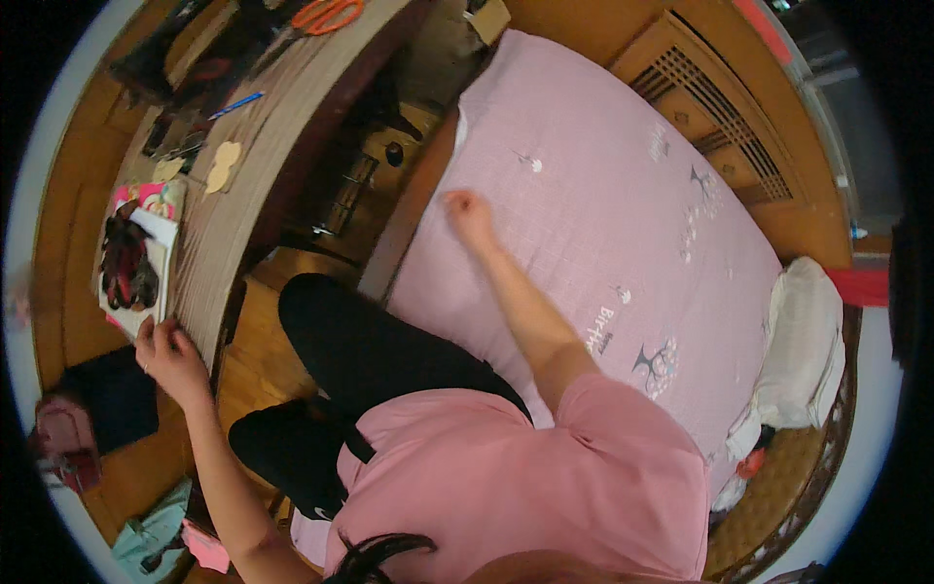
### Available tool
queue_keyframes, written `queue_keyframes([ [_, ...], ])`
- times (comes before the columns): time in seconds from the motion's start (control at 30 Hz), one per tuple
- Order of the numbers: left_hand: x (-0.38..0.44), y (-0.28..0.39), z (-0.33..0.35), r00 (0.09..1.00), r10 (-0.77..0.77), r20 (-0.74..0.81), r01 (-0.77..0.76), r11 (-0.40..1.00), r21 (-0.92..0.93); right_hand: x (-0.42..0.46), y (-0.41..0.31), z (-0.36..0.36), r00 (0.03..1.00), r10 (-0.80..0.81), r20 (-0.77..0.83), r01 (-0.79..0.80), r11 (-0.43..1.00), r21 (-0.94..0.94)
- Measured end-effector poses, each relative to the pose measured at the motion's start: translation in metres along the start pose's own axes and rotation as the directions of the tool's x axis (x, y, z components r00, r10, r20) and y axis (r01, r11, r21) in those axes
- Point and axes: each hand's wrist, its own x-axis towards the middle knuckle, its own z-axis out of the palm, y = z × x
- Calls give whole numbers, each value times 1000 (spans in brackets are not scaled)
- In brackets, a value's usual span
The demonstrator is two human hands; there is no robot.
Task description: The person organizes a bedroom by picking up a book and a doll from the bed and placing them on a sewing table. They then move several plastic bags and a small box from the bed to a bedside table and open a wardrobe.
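My left hand (171, 365) is at the near end of the wooden desk (226, 197), its fingers bent at the lower corner of a white notebook or paper pad (166, 241). Whether the fingers grip that corner or only touch it is unclear. Bundled dark brown and reddish hair-like strands (128, 263) lie on top of the pad. My right hand (469, 217) is above the near-left part of the pink bedspread (569, 212). Its fingers are curled in, and nothing shows in them.
Farther along the desk lie orange-handled scissors (321, 18), a blue pen or pencil (237, 105) and a cream-coloured cutout (223, 166). Between desk and bed is a gap with dark items on the floor. A white pillow (799, 343) rests at the bed's right end.
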Motion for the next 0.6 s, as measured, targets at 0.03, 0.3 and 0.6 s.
queue_keyframes([
  [0.03,2,3,2,1000,19,-17,-19,1000,4,-27,-22,19,988,10,154,-30,991,129],
  [0.3,-1,6,-7,996,-58,-70,49,990,-130,-69,-279,51,545,-646,535,456,763,457],
  [0.6,-7,1,0,988,-130,-82,108,967,-231,-67,-456,184,372,-806,461,774,543,325],
])
